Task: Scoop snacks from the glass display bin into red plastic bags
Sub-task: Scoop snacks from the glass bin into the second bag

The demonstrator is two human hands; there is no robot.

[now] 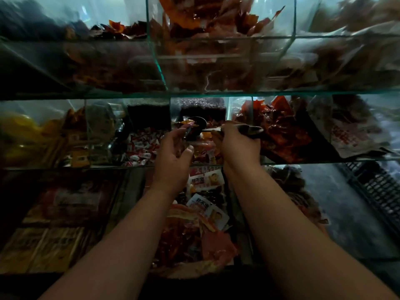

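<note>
Head view: your right hand (238, 141) holds the dark metal scoop (200, 124), fingers wrapped round its handle, above the orange-red wrapped snacks (205, 150) in the middle glass display bin (134, 166). Your left hand (173, 150) is just beside the scoop's bowl, fingers curled; whether they pinch anything cannot be told.

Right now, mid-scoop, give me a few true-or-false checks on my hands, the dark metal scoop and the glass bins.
1. The right hand grips the dark metal scoop by its handle. True.
2. The scoop reaches into the top glass shelf. False: it is in the middle-shelf glass bin.
3. White-and-red wrapped candies lie in the compartment left of the left hand. True.
4. The black plastic crate stands at the far left. False: it is at the lower right.
</note>
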